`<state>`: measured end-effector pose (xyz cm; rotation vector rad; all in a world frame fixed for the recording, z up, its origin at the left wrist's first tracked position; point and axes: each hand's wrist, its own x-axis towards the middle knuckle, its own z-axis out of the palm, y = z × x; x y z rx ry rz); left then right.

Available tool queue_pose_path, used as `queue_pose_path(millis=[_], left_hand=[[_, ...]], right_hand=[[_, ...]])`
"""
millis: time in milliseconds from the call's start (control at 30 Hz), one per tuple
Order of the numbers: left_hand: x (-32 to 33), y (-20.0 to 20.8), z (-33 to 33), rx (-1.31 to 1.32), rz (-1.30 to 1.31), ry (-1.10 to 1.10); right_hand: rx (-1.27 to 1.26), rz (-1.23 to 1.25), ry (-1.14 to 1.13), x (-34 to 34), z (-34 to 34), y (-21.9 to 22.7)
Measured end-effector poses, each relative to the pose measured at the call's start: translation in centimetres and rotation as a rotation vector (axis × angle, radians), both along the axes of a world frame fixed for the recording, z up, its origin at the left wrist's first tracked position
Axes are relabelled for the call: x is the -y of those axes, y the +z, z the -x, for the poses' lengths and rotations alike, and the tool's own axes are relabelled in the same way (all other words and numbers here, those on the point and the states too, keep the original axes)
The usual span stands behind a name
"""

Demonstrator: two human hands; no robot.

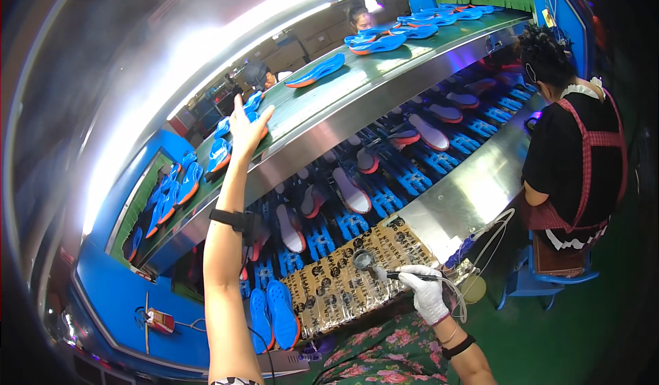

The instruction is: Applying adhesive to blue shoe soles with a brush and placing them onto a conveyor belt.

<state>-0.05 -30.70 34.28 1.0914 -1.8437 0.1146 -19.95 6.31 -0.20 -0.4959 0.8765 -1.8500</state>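
Note:
My bare left hand (248, 128) is raised to the edge of the upper conveyor belt (316, 110), thumb and fingers apart. Just beyond it lie blue shoe soles with orange edges (219, 153), some partly hidden by the hand; I see nothing held in it. Lower down, my right hand (427, 297), in a white glove, grips a brush (394, 274) with a dark handle. Its pale tip points at a small round cup (362, 258) on a bench covered in printed brown wrapping (336, 296). A pair of blue soles (283, 314) rests at the bench's left end.
Below the upper belt, a lower line carries pale-bottomed shoe pieces (352, 191) among blue racks (414, 177). A co-worker (573, 138) sits on a blue stool (528, 282) at right. White tubes (491, 241) hang beside my right hand. Two people are partly visible behind the belt.

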Motion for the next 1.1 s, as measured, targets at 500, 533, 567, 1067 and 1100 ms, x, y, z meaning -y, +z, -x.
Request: queue_pose_path(millis=[500, 533, 567, 1067, 1100], left_hand=[[10.5, 6.7, 17.7, 1.378, -0.053, 0.441], [12.6, 7.3, 16.7, 1.383, -0.054, 0.463], [15.1, 9.0, 14.4, 1.535, -0.094, 0.669], [23.9, 1.9, 14.7, 1.634, -0.33, 0.79], [22.6, 0.9, 15.8, 1.648, -0.331, 0.709]], right_hand=[[-0.035, -0.075, -0.095, 0.8, 3.4, -0.8], [-0.022, -0.086, -0.065, 0.8, 3.4, -0.3], [-0.007, -0.054, -0.034, 0.9, 2.9, -0.1], [-0.228, -0.101, -0.041, 4.4, 5.3, 2.4], [-0.199, -0.144, -0.071, 4.4, 5.3, 2.3]])
